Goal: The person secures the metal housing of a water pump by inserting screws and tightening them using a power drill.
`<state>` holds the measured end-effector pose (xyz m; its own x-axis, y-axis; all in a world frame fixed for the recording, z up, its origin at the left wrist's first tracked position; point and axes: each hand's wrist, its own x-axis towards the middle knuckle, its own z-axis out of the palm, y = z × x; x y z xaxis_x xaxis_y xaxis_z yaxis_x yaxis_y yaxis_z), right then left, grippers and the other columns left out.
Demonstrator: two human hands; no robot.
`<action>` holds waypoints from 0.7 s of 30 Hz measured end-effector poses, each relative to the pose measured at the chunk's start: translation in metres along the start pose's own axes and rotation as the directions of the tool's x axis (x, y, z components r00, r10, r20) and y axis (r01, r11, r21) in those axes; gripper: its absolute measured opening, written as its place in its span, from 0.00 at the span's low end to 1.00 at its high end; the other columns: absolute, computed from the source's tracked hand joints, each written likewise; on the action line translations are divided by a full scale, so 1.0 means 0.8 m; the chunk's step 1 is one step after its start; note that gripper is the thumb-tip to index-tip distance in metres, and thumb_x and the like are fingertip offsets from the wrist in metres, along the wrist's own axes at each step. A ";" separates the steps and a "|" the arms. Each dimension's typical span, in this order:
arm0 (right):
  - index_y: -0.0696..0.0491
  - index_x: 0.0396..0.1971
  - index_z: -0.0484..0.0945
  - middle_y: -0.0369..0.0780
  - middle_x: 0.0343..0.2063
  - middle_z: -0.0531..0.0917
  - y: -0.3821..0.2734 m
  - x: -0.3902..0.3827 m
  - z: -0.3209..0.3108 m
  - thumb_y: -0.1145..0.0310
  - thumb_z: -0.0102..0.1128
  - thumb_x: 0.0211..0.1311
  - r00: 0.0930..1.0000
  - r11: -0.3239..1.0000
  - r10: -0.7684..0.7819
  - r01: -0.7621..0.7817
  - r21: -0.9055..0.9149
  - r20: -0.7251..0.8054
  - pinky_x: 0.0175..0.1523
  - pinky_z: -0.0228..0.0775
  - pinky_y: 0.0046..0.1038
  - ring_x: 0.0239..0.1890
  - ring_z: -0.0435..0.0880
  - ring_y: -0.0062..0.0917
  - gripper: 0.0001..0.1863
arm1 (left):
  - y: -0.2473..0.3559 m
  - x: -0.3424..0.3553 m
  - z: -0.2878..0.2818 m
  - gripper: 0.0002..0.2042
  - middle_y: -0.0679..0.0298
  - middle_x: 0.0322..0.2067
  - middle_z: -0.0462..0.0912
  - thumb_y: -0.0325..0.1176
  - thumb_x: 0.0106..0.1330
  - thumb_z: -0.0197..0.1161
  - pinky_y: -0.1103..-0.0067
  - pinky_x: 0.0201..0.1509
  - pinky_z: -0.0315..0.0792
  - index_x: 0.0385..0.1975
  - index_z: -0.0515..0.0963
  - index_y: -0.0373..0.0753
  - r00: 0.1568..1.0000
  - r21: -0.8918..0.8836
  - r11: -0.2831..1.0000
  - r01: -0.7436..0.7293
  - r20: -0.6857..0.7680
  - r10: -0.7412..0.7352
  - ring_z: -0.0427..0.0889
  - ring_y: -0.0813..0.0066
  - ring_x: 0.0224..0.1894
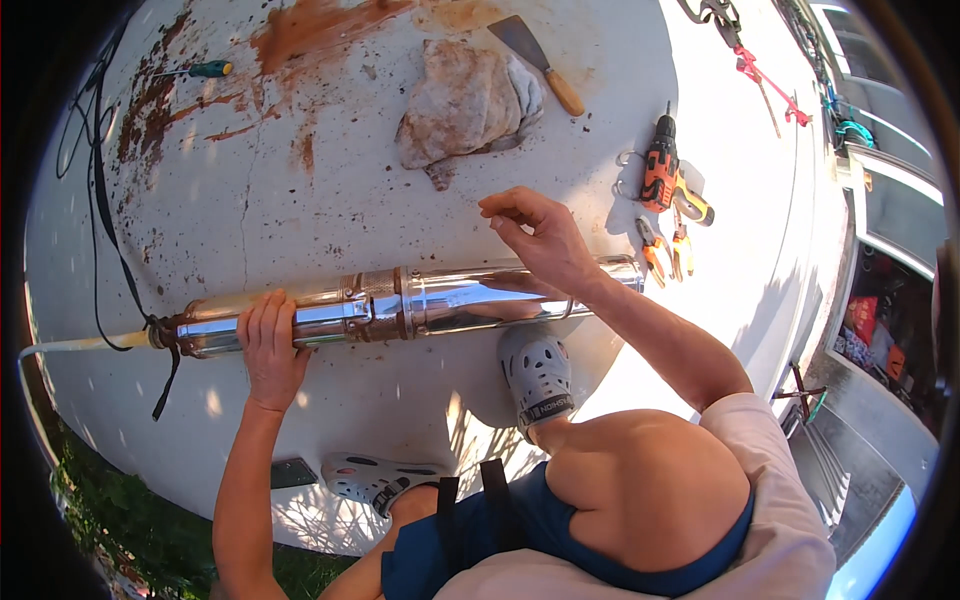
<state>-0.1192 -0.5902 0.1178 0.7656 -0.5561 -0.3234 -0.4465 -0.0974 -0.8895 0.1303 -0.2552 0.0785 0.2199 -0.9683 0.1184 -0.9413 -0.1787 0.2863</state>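
Observation:
A long, shiny steel submersible pump (470, 298) lies across the concrete in front of me, rust-stained at its left end and around its middle joint. My left hand (268, 340) is wrapped over its left part, fingers across the top; the palm side is hidden. Above the pump's right half hovers my right hand (540, 235), loosely curled, with a gap between thumb and fingers and nothing visible in it. A pale pipe (90, 343) and a black cord (165, 365) meet the pump's left end.
Beyond the pump lie a dirty rag (462, 105), a scraper (545, 70) and a screwdriver (210, 69). Near its right end are a red-black cordless drill (660, 175) and orange-handled pliers (654, 250). Black cable (100, 190) runs at left. A dark flat phone-like object (292, 473) lies near my shoe (380, 478).

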 end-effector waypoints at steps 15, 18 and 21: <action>0.54 0.73 0.54 0.51 0.64 0.71 0.299 -0.040 -0.403 0.82 0.59 0.55 0.987 0.622 -0.003 -0.125 -0.773 -0.162 0.72 0.62 0.37 0.67 0.70 0.42 0.43 | 0.004 0.005 0.011 0.44 0.58 0.60 0.71 0.29 0.35 0.78 0.61 0.69 0.58 0.61 0.67 0.40 0.999 0.006 1.000 0.006 -0.048 -0.006 0.68 0.57 0.65; 0.54 0.72 0.58 0.52 0.65 0.70 0.269 -0.006 -0.307 0.68 0.70 0.55 0.981 0.764 0.064 -0.165 -0.624 -0.180 0.70 0.65 0.42 0.66 0.70 0.46 0.45 | -0.002 -0.012 -0.009 0.43 0.58 0.60 0.71 0.28 0.35 0.77 0.61 0.69 0.58 0.60 0.68 0.40 1.000 0.053 0.998 0.027 -0.016 -0.026 0.68 0.58 0.65; 0.51 0.69 0.63 0.47 0.59 0.78 0.239 -0.019 -0.303 0.66 0.69 0.58 0.902 0.702 0.088 -0.357 -0.616 -0.423 0.63 0.72 0.41 0.58 0.80 0.45 0.39 | 0.002 -0.007 -0.006 0.43 0.58 0.60 0.72 0.28 0.35 0.77 0.61 0.69 0.59 0.60 0.68 0.40 0.999 0.032 0.999 0.019 -0.036 -0.018 0.69 0.58 0.65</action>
<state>-0.3283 -0.8003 0.0306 0.4553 -0.8591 -0.2337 -0.8724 -0.3780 -0.3099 0.1285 -0.2492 0.0828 0.2462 -0.9579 0.1477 -0.9446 -0.2030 0.2579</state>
